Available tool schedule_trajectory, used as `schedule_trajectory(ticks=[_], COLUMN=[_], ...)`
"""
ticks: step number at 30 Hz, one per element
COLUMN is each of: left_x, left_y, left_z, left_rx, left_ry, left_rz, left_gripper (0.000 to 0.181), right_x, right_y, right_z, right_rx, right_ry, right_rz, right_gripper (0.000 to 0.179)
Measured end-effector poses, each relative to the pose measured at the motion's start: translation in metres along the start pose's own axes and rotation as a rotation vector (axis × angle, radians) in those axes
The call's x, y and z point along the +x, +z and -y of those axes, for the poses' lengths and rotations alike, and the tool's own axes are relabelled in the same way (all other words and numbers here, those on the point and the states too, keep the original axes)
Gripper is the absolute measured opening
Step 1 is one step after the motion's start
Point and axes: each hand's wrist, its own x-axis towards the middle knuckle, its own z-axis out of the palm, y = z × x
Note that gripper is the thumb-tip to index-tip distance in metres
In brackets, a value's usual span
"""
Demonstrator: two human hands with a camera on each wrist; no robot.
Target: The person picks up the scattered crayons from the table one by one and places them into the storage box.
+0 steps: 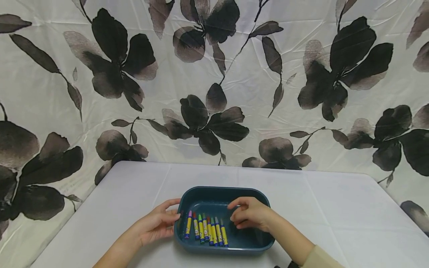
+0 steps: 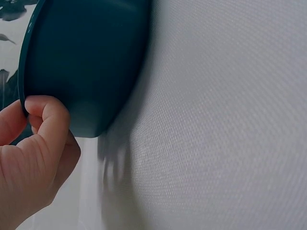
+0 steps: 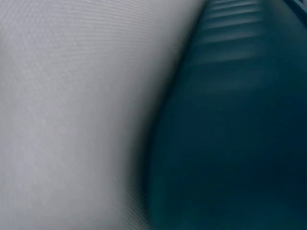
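A dark teal plastic tray [image 1: 246, 238] with rounded corners stands on the white tabletop. Several crayons [image 1: 205, 229] lie side by side in its left half, with yellow and blue wrappers and tips of different colours. At the tray's left end, my left hand [image 1: 160, 222] grips the rim; the left wrist view shows its thumb and fingers [image 2: 50, 112] on either side of that rim. My right hand [image 1: 249, 214] is over the tray's right half, fingers loosely bent, and nothing shows between them. In the right wrist view only the tray's outer wall [image 3: 230, 134] and white cloth appear, without the hand.
A white-covered table [image 1: 318, 208] spreads around the tray. Behind it hangs a pale cloth [image 1: 254, 111] printed with dark flowers. A small black object [image 1: 292, 264] pokes in at the bottom edge, beside the right sleeve [image 1: 318, 258].
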Motion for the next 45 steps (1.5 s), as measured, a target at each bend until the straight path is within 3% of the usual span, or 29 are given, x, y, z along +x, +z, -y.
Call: schedule_trajectory(ticks=[23, 45], left_x=[-0.001, -0.001], left_y=[0.0, 0.0], left_z=[0.0, 0.0], left_rx=[-0.015, -0.015], left_ry=[-0.003, 0.002], left_rz=[-0.005, 0.0], left_gripper=[0.063, 0.067], right_x=[-0.03, -0.056], right_y=[-0.028, -0.054], right_z=[0.023, 0.018], right_rx=[-0.018, -0.049], right_ry=[-0.063, -0.044], right_rz=[0.064, 0.069], right_gripper=[0.044, 0.042])
